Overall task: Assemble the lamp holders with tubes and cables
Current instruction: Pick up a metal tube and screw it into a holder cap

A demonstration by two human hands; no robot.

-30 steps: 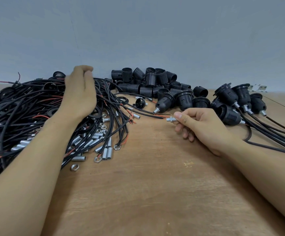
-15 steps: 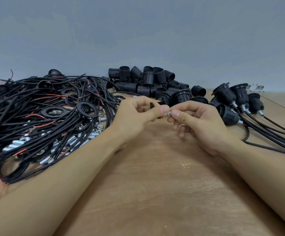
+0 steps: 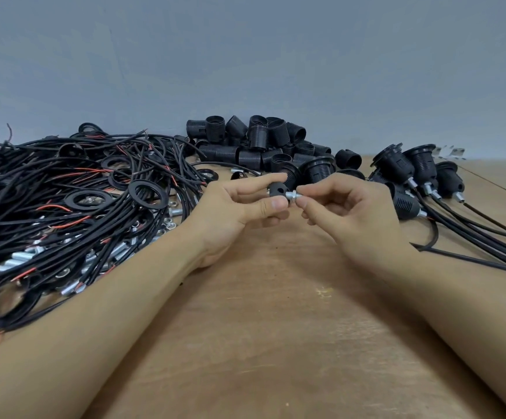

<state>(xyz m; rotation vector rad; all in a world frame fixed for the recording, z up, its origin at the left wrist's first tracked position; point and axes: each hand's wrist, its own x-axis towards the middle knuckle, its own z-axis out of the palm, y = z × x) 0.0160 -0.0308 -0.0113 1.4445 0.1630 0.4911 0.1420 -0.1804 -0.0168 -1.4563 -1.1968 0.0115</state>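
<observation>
A second before, the left hand [image 3: 239, 207] had rested on the cable tangle at the surface's left edge while the right hand [image 3: 351, 213] alone held the small metal tube; by this moment the left hand had come to the middle of the surface with a black lamp holder base [image 3: 279, 190] pinched between its thumb and forefinger, meeting the right. In the head view, the right hand's grip was closed on the threaded tube [image 3: 292, 195], thumb and forefinger nipping its outer end, and the tube's other end sat against the base's side. Whether the thread had caught could not be told. That meeting suggested the tube was being screwed into the base, an early step for this unit, with a cable apparently yet to be fed through. The cables [image 3: 64, 207] lay heaped along the left edge, loose black holder shells [image 3: 254, 143] were piled at the far edge, and finished holders with cables [image 3: 412, 170] lay toward the right edge.
</observation>
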